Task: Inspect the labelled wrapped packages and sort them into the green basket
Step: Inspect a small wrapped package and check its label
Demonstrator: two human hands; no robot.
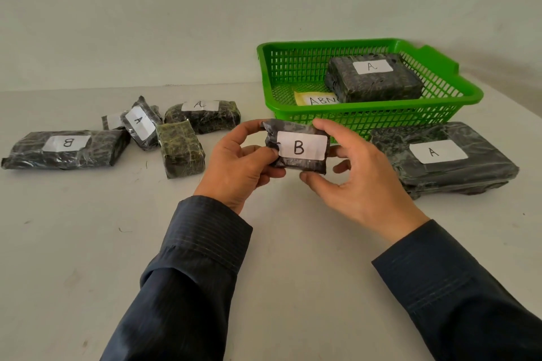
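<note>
One A pack (375, 82) lies in the basket (366, 119), beyond the grip and to its right, with its white label facing up. Beside it on the basket floor a yellow slip (311, 98) reads "ABN"; the rest is hidden behind the pack.

Both hands hold a small B pack (293, 165) between them above the table (278, 243). The left hand (237, 167) pinches its left end, thumb on the front and forefinger over the top. The right hand (352, 184) clasps its right end, thumb beneath and forefinger above. Its label faces the camera and reads "B", upright. Its long axis runs left to right.

Just right of the grip, in front of the basket, a big A pack (445, 173) lies flat on the table. Well left of the grip lie five more:
- a long B pack (96, 149), its letter upside down
- a tilted A pack (140, 123)
- a far A pack (205, 119)
- a green pack (180, 149) showing no label
- a hidden pack (113, 121), its writing unreadable
</note>
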